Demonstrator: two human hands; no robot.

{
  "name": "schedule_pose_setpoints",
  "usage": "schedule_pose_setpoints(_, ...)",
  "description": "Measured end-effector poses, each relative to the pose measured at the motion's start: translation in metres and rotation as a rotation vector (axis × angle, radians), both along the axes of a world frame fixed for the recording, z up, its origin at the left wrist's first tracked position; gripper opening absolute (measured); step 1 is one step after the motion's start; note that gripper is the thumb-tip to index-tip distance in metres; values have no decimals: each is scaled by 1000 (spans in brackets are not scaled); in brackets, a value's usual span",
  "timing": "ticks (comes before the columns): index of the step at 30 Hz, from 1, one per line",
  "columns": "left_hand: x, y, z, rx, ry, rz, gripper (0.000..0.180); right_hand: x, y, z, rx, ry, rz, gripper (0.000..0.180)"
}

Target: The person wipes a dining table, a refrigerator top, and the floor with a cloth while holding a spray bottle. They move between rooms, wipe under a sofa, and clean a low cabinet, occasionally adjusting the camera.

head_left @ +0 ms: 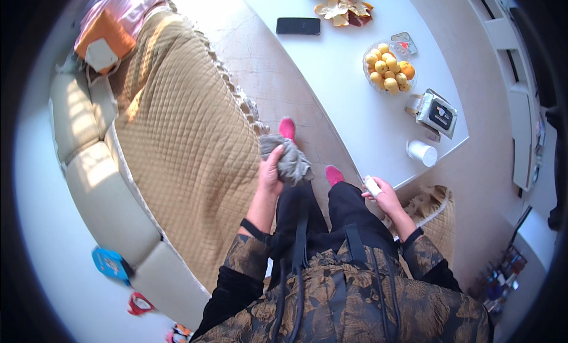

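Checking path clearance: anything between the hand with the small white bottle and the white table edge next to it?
Nothing visible. The right hand holds the small white bottle right at the near edge of the white table. The white paper cup sits farther along the tabletop, off to the side. The left hand grips a crumpled grey cloth apart from it.

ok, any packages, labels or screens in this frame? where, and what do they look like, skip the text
Phone: flat on the white table, far end; black rectangle, screen dark.
Soft pack: table's right edge, beyond the white cup; grey-white with a dark label panel.
Small packet: just beyond the glass fruit bowl; grey with a red patch.
Blue package: floor, left of the sofa; blue with an orange mark.
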State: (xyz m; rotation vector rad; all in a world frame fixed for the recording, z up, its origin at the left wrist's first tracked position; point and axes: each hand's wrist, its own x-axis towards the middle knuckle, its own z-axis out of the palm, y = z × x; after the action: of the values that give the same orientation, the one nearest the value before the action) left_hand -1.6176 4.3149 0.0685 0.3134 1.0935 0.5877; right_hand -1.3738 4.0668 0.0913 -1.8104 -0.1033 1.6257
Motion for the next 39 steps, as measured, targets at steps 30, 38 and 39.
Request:
schedule_pose_setpoints(30, 84, 46, -242, 934, 618, -1791, 79, -166, 85, -256, -26, -111, -790, 38)
schedule_pose_setpoints(38, 10, 117, -156, 1617, 87, -1013, 50, -154, 119, -303, 263, -465, -358, 32)
schedule_pose_setpoints(39, -24, 139, -153, 1665, 135, -858, 48, -162, 129, -296, 424, -522, -336, 32)
